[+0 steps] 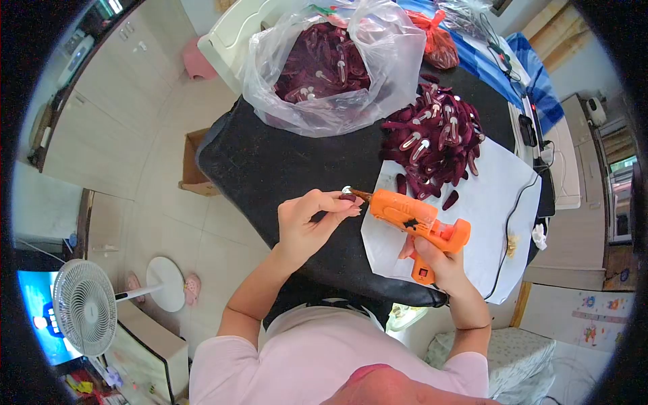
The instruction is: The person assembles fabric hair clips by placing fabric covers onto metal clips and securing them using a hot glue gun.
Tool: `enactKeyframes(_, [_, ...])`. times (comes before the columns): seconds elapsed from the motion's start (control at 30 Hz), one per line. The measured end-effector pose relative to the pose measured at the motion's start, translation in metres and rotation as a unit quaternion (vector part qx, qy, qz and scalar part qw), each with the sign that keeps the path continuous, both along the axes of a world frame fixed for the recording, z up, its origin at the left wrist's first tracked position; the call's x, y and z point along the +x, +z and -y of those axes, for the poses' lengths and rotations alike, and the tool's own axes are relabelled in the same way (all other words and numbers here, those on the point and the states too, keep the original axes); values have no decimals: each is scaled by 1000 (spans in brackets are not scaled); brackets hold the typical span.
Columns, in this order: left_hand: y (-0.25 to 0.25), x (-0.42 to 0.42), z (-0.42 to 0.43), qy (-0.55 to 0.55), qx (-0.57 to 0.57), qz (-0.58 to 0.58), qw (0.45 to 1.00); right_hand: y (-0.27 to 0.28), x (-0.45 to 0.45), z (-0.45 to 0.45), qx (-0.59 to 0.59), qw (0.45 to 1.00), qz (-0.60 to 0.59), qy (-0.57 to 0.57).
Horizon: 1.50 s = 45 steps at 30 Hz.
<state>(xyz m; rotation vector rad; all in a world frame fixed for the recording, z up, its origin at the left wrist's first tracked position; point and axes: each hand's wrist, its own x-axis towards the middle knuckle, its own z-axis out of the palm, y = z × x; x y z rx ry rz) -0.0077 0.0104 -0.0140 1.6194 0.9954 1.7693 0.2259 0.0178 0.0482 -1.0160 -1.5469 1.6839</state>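
Note:
An orange glue gun [405, 210] is gripped by its handle in my right hand [439, 262], its nozzle pointing left. Between the thumb and fingers of my left hand [314, 219] is a small dark red hair clip [347, 197] with a silvery metal part. The nozzle tip is at the clip; whether they touch I cannot tell. Beyond the glue gun lies a heap of dark red velvety hair clips [432, 138], several with metal showing. A clear plastic bag [270, 111] at the back holds many more like them.
White paper [472, 250] lies under the heap, with the black cord [507, 236] crossing it. The black-covered table [290, 162] has a red plastic bag [442, 47] at its back right. A cardboard box [194, 162] and a standing fan [84, 307] are to the left.

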Motion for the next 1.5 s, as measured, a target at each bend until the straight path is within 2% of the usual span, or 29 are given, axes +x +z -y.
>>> enactKeyframes(0.8, [2, 0, 2, -23, -18, 56, 998, 1, -1, 0, 12, 1000, 16, -2])
enactKeyframes(0.9, [5, 0, 3, -35, -13, 80, 996, -2, -1, -1, -13, 997, 69, -41])
enactKeyframes(1.0, [3, 1, 2, -26, -11, 87, 996, -10, -1, -8, 62, 991, -3, -114])
enactKeyframes(1.17, [4, 5, 2, -34, -3, 148, 988, 1, -3, -22, 68, 959, -88, -260])
enactKeyframes(1.27, [4, 3, 4, -27, -3, 125, 992, 5, 3, -27, 21, 958, -108, -264])
enactKeyframes(1.33, [-4, -6, 6, 19, -17, 4, 1000, 3, 2, -30, 2, 957, -114, -266])
enactKeyframes(1.4, [0, -7, 6, -5, -67, 39, 997, 0, 3, -31, -24, 958, -124, -256])
enactKeyframes(1.43, [15, -3, 6, -50, -110, 133, 984, 0, 2, -31, -28, 956, -129, -262])
enactKeyframes(1.5, [24, -2, 6, -99, -163, 219, 957, 0, -2, -32, -38, 952, -139, -271])
